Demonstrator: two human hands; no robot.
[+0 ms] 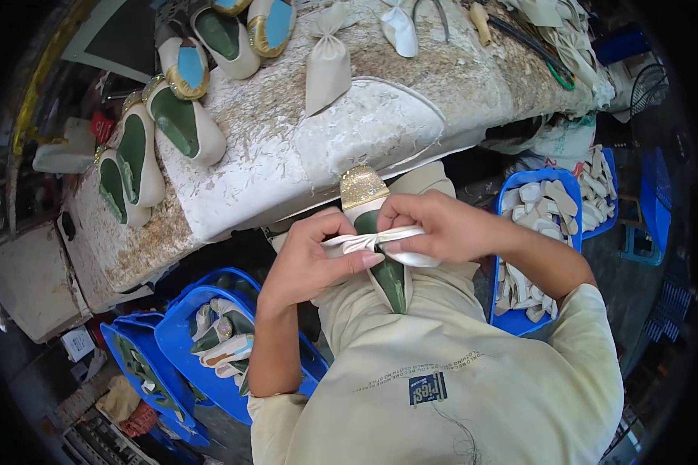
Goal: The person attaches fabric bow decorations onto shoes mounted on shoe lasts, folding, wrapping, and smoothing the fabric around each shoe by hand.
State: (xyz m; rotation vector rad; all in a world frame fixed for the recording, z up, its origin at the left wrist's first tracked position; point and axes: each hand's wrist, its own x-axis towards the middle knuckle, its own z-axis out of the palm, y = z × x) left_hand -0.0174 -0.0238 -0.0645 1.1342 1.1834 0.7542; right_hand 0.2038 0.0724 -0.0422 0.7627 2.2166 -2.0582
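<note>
A cream flat shoe [387,273] with a green insole and a gold glitter toe lies on my lap, toe pointing at the workbench. Both my hands press a white satin bow [368,242] across its upper. My left hand [310,260] pinches the bow's left end. My right hand [434,227] grips the bow's middle and right end.
A worn white workbench [326,139] in front holds several cream shoes [180,120], loose white bows [327,66] and hand tools [520,35]. Blue trays [180,325] with shoes stand low on my left. A blue tray of white parts [537,232] stands on my right.
</note>
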